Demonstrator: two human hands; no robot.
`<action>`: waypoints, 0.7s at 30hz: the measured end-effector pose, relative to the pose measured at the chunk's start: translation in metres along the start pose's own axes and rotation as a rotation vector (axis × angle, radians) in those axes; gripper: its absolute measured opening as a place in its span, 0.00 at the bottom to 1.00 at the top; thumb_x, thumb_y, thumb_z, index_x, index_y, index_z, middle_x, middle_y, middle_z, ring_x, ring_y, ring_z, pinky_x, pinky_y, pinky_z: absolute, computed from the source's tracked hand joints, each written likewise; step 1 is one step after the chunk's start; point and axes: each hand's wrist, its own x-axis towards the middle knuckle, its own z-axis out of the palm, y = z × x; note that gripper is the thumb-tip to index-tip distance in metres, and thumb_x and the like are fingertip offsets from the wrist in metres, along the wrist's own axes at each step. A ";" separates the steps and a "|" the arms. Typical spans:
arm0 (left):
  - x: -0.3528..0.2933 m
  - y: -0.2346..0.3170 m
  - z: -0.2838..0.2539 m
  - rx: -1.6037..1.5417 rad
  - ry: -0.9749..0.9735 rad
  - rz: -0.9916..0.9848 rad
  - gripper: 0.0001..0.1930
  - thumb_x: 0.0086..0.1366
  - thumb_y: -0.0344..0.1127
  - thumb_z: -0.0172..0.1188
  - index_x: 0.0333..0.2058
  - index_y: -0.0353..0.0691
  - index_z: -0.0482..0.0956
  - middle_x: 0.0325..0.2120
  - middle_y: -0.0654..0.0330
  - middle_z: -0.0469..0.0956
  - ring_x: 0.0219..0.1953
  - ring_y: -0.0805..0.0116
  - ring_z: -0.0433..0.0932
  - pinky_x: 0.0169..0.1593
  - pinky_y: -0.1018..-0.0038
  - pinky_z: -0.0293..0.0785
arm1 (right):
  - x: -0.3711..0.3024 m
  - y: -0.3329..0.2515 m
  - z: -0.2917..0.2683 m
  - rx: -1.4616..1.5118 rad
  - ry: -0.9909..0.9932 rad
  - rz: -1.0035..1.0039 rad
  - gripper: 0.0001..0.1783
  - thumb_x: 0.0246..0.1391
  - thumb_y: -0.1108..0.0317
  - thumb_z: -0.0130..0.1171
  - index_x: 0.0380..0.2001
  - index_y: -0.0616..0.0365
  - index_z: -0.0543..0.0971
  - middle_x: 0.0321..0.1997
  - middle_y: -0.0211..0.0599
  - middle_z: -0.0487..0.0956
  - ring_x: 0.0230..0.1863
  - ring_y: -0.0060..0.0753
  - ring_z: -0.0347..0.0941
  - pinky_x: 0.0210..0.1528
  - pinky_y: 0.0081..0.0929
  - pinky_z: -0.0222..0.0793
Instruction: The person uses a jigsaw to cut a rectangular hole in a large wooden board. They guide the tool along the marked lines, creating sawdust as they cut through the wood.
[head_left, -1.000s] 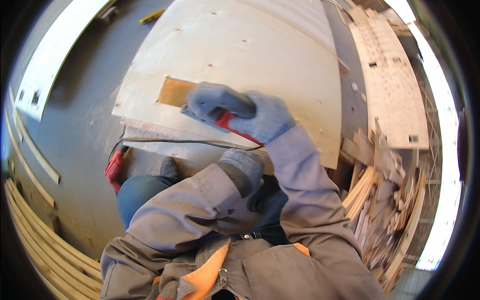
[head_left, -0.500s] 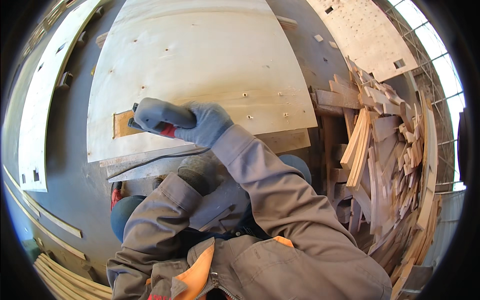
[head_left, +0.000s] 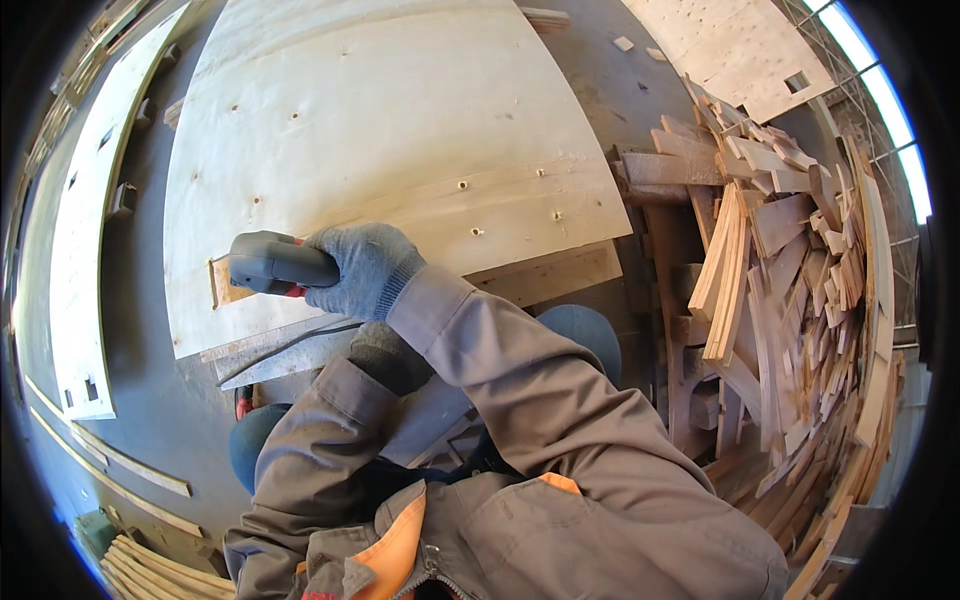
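A large pale plywood sheet (head_left: 390, 130) lies in front of me, with a rectangular marked or cut area (head_left: 222, 284) near its left front corner. My right hand (head_left: 362, 268), in a grey knit glove, is wrapped round the handle of a corded power tool (head_left: 275, 262), grey with red parts. The tool covers much of that rectangle; its underside is hidden. My left hand (head_left: 388, 358), in a darker glove, is low by the sheet's front edge, below my right wrist. Its fingers are out of sight. A black cord (head_left: 285, 347) runs close beside it.
Scrap wood strips and offcuts (head_left: 780, 260) are heaped at the right. Another plywood panel (head_left: 85, 240) with square holes lies along the left, and a further panel (head_left: 730, 45) is at the far right. Long wooden strips (head_left: 165, 575) lie at the lower left.
The view has shifted slightly. My right hand has brought the power tool a little left, over more of the rectangle. My left hand, blurred before, now looks steadier.
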 end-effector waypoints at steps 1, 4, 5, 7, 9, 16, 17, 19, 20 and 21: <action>0.000 0.001 -0.002 0.009 -0.007 0.001 0.20 0.69 0.46 0.58 0.55 0.44 0.78 0.48 0.54 0.82 0.51 0.56 0.81 0.53 0.63 0.78 | 0.000 0.000 -0.001 0.004 0.005 0.005 0.24 0.40 0.57 0.76 0.43 0.50 0.84 0.39 0.44 0.86 0.42 0.50 0.83 0.47 0.41 0.79; -0.002 0.006 -0.014 0.070 -0.012 -0.002 0.20 0.69 0.47 0.58 0.54 0.45 0.78 0.48 0.54 0.82 0.51 0.55 0.81 0.53 0.62 0.78 | 0.002 -0.008 -0.004 0.027 0.013 0.010 0.25 0.40 0.57 0.76 0.44 0.50 0.84 0.39 0.45 0.86 0.42 0.50 0.83 0.47 0.41 0.79; -0.006 0.010 -0.020 0.097 -0.012 -0.009 0.20 0.68 0.47 0.58 0.54 0.45 0.79 0.48 0.54 0.82 0.51 0.55 0.81 0.53 0.62 0.78 | 0.001 -0.013 -0.006 0.037 0.015 0.012 0.26 0.40 0.57 0.77 0.45 0.51 0.84 0.39 0.46 0.86 0.41 0.50 0.84 0.47 0.41 0.79; -0.008 0.026 -0.031 0.168 -0.040 -0.019 0.20 0.68 0.48 0.59 0.54 0.45 0.79 0.47 0.53 0.83 0.51 0.54 0.81 0.53 0.62 0.78 | -0.004 -0.012 -0.011 0.046 0.027 0.029 0.27 0.40 0.56 0.77 0.46 0.53 0.84 0.40 0.47 0.86 0.41 0.48 0.84 0.46 0.40 0.80; -0.014 0.048 -0.051 0.261 -0.070 -0.068 0.20 0.68 0.49 0.59 0.53 0.45 0.80 0.47 0.53 0.83 0.51 0.54 0.81 0.53 0.61 0.78 | -0.005 -0.013 -0.013 0.062 0.044 0.013 0.28 0.41 0.56 0.78 0.46 0.55 0.84 0.40 0.47 0.86 0.39 0.45 0.85 0.46 0.38 0.81; -0.017 0.120 -0.077 0.313 -0.325 -0.278 0.21 0.61 0.51 0.64 0.46 0.44 0.83 0.41 0.48 0.84 0.48 0.49 0.83 0.51 0.55 0.79 | -0.069 -0.009 -0.064 0.389 0.324 0.337 0.26 0.37 0.62 0.79 0.42 0.59 0.84 0.36 0.38 0.87 0.37 0.28 0.83 0.45 0.29 0.79; -0.019 0.120 -0.078 0.344 -0.322 -0.285 0.20 0.61 0.50 0.63 0.46 0.44 0.83 0.41 0.49 0.85 0.48 0.49 0.83 0.51 0.55 0.79 | -0.080 -0.010 -0.072 0.420 0.384 0.363 0.24 0.39 0.66 0.78 0.42 0.61 0.83 0.37 0.38 0.86 0.35 0.28 0.82 0.42 0.29 0.79; -0.019 0.123 -0.076 0.357 -0.355 -0.285 0.21 0.62 0.50 0.63 0.48 0.43 0.82 0.42 0.49 0.84 0.48 0.49 0.83 0.51 0.55 0.79 | -0.102 -0.035 -0.092 0.664 0.477 0.517 0.20 0.44 0.74 0.74 0.43 0.64 0.81 0.37 0.42 0.84 0.29 0.28 0.80 0.30 0.27 0.79; -0.017 0.126 -0.077 0.352 -0.382 -0.280 0.22 0.62 0.51 0.62 0.49 0.43 0.81 0.42 0.49 0.84 0.48 0.48 0.83 0.51 0.54 0.79 | -0.115 -0.032 -0.092 0.696 0.580 0.444 0.19 0.46 0.79 0.70 0.44 0.65 0.79 0.35 0.43 0.83 0.26 0.27 0.79 0.23 0.24 0.75; -0.014 0.132 -0.075 0.346 -0.412 -0.251 0.24 0.62 0.51 0.62 0.51 0.43 0.81 0.43 0.49 0.84 0.48 0.48 0.83 0.51 0.54 0.79 | -0.131 -0.031 -0.101 0.563 0.657 0.469 0.19 0.46 0.79 0.71 0.43 0.66 0.79 0.33 0.39 0.82 0.25 0.26 0.79 0.22 0.24 0.74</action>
